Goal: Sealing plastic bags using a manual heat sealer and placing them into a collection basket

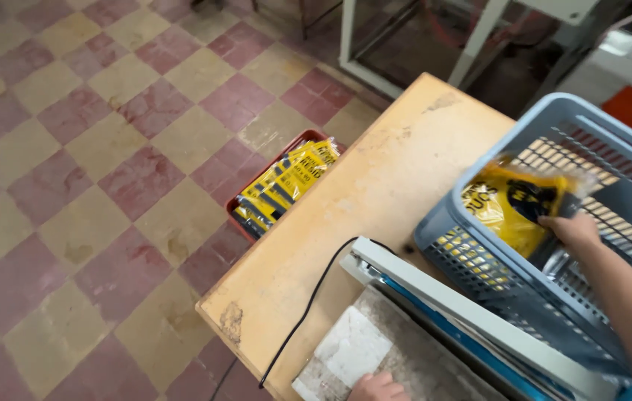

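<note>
My right hand (572, 229) reaches into a grey plastic basket (472, 245) on the wooden table and grips a yellow and black packet (512, 204) inside it. My left hand (377, 388) shows only at the bottom edge, fingers curled, resting on a grey and white slab (364, 349) beside a white and blue heat sealer bar (449, 304). Whether that hand grips anything cannot be made out.
A red crate (253, 186) on the checkered floor beside the table holds several stacked yellow and black packets (286, 186). A black cable (308, 312) runs across the wooden table (375, 171) and over its front edge. White metal frame legs (472, 41) stand beyond the table.
</note>
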